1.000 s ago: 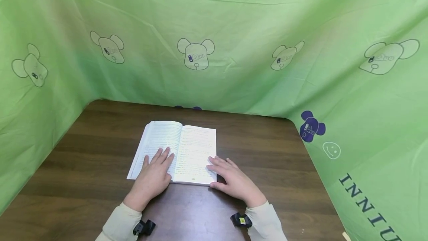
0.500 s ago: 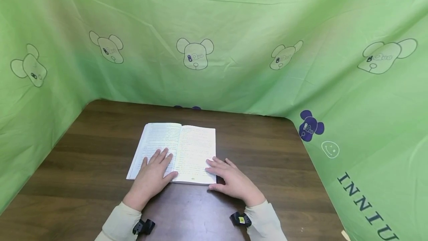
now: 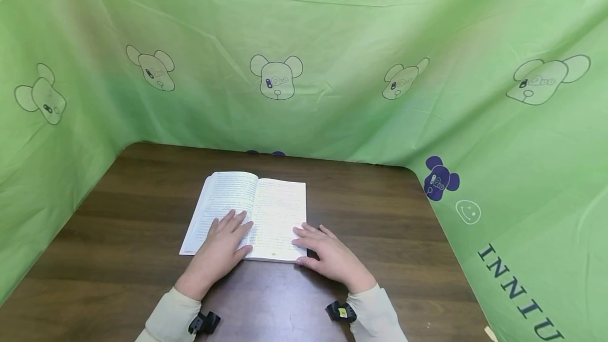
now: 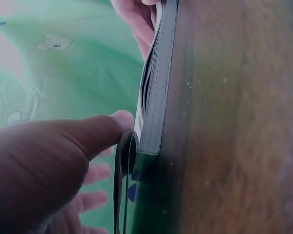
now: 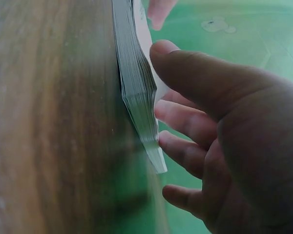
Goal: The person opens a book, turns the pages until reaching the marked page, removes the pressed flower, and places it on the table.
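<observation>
An open book (image 3: pixel 280 205) lies on the dark wooden table, printed pages facing up. Its right side is a thick block of pages (image 5: pixel 132 63), while the thinner left side bends down at the spine in the left wrist view. My left hand (image 3: pixel 219 249) rests on the left page with fingers spread, its thumb (image 4: pixel 107 129) reaching to the fold near the bottom edge. At the lower right corner is my right hand (image 3: pixel 332 257), its fingertips on the right page's outer edge and its thumb beside the corner. Neither hand grips anything.
The wooden table (image 3: pixel 370 205) extends around the book. A green cloth (image 3: pixel 332 120) printed with bear heads hangs along the back and both sides. Each wrist carries a small black camera on a strap, over pale sleeves (image 3: pixel 173 315).
The left hand's fingers have shifted slightly right across the page, and its thumb has stretched out toward the fold. The right hand and the book have hardly moved.
</observation>
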The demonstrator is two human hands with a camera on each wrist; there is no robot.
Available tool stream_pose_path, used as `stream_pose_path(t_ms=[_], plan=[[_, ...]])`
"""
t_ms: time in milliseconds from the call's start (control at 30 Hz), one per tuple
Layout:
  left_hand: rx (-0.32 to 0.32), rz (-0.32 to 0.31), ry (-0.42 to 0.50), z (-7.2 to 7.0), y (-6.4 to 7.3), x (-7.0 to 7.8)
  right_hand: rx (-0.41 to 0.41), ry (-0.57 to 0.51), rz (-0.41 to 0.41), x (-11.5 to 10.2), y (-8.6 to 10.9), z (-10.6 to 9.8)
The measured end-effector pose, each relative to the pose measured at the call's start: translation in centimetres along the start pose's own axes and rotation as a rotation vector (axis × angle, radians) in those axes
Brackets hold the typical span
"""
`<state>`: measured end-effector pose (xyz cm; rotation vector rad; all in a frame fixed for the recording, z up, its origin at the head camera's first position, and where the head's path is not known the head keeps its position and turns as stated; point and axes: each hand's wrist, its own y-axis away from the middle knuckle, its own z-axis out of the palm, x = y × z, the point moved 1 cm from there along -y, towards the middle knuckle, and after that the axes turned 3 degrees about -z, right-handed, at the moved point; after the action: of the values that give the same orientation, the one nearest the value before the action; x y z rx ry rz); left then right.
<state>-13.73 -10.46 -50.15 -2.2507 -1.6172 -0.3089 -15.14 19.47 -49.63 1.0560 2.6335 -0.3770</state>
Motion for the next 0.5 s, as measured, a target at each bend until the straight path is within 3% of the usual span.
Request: stream_pose_path(t_ms=[200,500], plan=[[-0.004,0.095,0.016,0.25,0.03,0.38,0.009,0.055,-0.037,-0.21,-0.07,-0.34],[-0.068,0.053,0.01,0.61,0.23,0.62,0.032,0.142,-0.099,-0.34,-0.19,-0.59]])
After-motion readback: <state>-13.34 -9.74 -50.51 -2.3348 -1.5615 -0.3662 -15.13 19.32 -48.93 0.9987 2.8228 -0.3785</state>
